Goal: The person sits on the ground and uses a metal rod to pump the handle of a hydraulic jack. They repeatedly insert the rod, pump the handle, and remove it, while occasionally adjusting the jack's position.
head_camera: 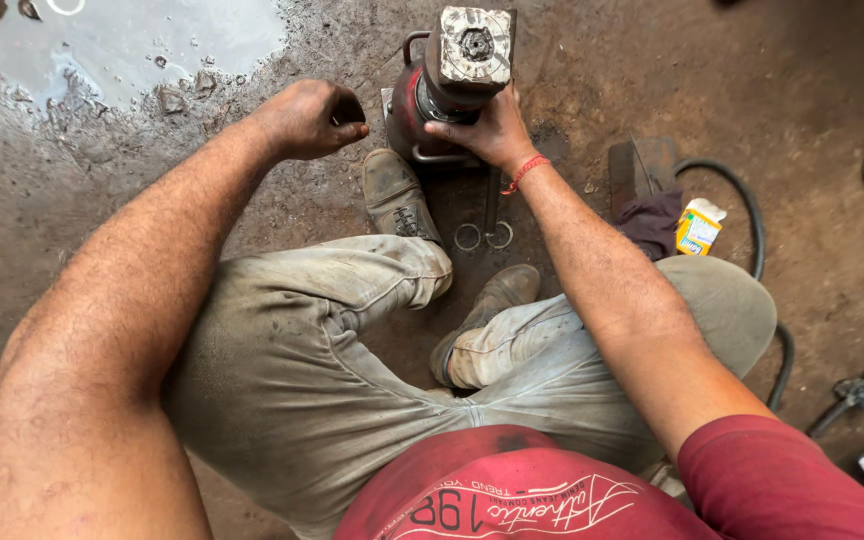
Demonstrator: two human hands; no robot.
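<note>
R hand (492, 130) wrapped round the neck of an upright metal part (452, 85), grip closed, red thread on wrist. L hand (310, 118) just beside it, curled to a fist w/ something small pinched at the fingertips, can't tell what. Part stands on dirt floor (102, 200) betw. the shoes, L shoe (397, 195) touching its base. Two rings (483, 236) lie on ground below the part. Further R: dark cloth (652, 222), yellow carton (697, 228), black hose (752, 230). Puddle (132, 40) top L.
</note>
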